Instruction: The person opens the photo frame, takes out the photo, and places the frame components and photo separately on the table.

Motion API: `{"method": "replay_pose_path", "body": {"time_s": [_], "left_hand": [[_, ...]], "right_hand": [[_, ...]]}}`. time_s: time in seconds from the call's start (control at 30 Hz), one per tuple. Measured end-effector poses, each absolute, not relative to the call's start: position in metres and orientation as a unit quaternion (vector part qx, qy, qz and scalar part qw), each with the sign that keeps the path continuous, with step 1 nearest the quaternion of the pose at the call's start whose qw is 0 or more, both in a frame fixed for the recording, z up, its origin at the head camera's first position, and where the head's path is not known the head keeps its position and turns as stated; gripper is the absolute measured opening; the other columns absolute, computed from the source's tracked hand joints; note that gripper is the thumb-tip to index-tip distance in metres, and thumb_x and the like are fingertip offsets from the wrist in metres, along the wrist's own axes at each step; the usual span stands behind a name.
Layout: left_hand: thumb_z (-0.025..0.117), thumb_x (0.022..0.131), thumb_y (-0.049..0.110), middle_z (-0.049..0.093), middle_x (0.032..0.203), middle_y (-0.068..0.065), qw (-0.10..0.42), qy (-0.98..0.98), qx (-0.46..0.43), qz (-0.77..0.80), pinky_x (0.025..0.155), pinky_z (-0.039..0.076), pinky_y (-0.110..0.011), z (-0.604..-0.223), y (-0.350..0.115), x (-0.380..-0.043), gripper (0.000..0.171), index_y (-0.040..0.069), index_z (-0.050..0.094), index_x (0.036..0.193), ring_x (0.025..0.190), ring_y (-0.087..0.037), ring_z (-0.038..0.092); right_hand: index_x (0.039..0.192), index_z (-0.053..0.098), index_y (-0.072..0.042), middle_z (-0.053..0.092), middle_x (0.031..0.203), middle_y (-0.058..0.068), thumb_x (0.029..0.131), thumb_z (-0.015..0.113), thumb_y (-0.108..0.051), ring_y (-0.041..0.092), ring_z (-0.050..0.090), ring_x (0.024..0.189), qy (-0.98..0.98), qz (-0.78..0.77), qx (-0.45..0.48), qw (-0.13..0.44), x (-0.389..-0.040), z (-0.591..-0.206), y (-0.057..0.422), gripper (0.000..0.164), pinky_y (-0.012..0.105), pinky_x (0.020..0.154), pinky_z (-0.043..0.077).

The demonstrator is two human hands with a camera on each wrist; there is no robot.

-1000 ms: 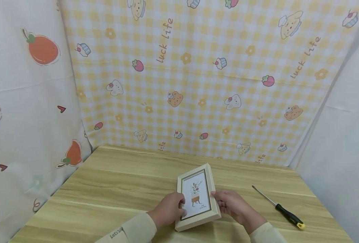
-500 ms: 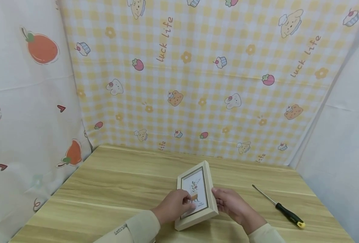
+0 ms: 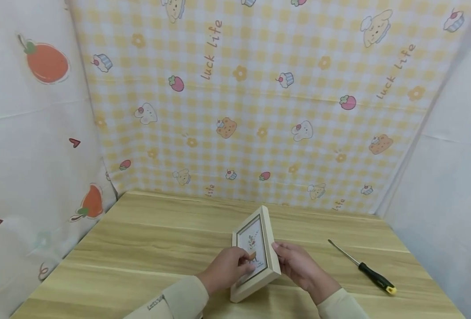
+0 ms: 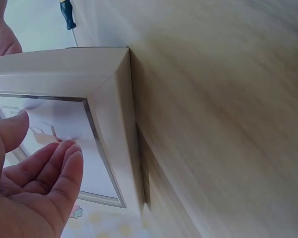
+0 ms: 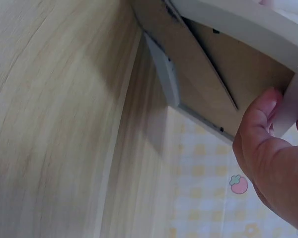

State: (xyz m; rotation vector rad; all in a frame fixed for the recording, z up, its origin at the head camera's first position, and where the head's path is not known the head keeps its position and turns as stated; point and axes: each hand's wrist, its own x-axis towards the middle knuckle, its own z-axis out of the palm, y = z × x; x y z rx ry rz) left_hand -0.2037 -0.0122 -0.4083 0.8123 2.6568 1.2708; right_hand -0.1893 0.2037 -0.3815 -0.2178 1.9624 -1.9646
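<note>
In the head view, the left hand's grip hides part of the print, whose caption is too small to read, the right hand's grip seems partly hidden behind the photo frame, and the left wrist view crops the screwdriver.

In the head view, the yellow-checked cloth reads "luck life" at upper centre and upper right, with "life" along its lower edge twice. At lower left of centre, the left sleeve bears "Lets" and unclear letters; print on the framed picture is too small.
</note>
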Motion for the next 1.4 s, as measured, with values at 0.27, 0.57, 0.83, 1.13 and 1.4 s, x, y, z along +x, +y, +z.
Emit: {"method": "replay_pose_path", "body": {"time_s": [0.27, 0.57, 0.83, 1.13, 1.4], "left_hand": [[0.070, 0.089, 0.017, 0.056, 0.078, 0.005, 0.049, 0.856, 0.280, 0.431, 0.063, 0.044, -0.021, -0.406, -0.009, -0.201, 0.020, 0.000, 0.068, 0.099, 0.069, -0.004, 0.047], [0.067, 0.090, 0.017, 0.062, 0.086, 0.003, 0.071, 0.841, 0.280, 0.458, 0.068, 0.048, -0.022, -0.410, -0.003, -0.198, 0.022, 0.000, 0.068, 0.104, 0.075, -0.004, 0.053], [0.066, 0.090, 0.011, 0.063, 0.083, 0.002, 0.066, 0.827, 0.297, 0.473, 0.069, 0.049, -0.022, -0.413, 0.002, -0.196, 0.014, -0.001, 0.067, 0.097, 0.075, -0.004, 0.055], [0.067, 0.091, 0.016, 0.062, 0.083, 0.004, 0.074, 0.821, 0.293, 0.484, 0.070, 0.049, -0.023, -0.419, 0.003, -0.198, 0.017, 0.000, 0.067, 0.097, 0.076, -0.004, 0.056], [0.064, 0.094, 0.021, 0.065, 0.089, 0.003, 0.069, 0.822, 0.284, 0.489, 0.073, 0.050, -0.026, -0.415, -0.001, -0.202, 0.020, 0.004, 0.067, 0.103, 0.082, -0.007, 0.059]], "right_hand": [[0.135, 0.030, 0.023, 0.059, 0.124, 0.026, 0.103, 0.045, -0.027, 0.019, 0.063, 0.105, 0.713, -0.676, -0.080, 0.167, -0.186, -0.370, 0.200, 0.061, 0.030, 0.089, 0.050], [0.131, 0.036, 0.023, 0.067, 0.106, 0.010, 0.101, 0.049, -0.027, 0.013, 0.064, 0.093, 0.724, -0.666, -0.076, 0.160, -0.183, -0.362, 0.197, 0.059, 0.026, 0.083, 0.052], [0.126, 0.044, 0.021, 0.067, 0.102, 0.009, 0.100, 0.052, -0.026, 0.014, 0.064, 0.091, 0.750, -0.643, -0.063, 0.140, -0.180, -0.356, 0.188, 0.055, 0.030, 0.082, 0.052], [0.123, 0.049, 0.018, 0.066, 0.101, 0.010, 0.099, 0.053, -0.026, 0.015, 0.064, 0.088, 0.767, -0.629, -0.047, 0.122, -0.178, -0.353, 0.181, 0.051, 0.032, 0.081, 0.053], [0.123, 0.050, 0.018, 0.066, 0.100, 0.011, 0.099, 0.054, -0.025, 0.014, 0.064, 0.085, 0.768, -0.628, -0.039, 0.120, -0.177, -0.352, 0.178, 0.049, 0.034, 0.080, 0.054]]}}
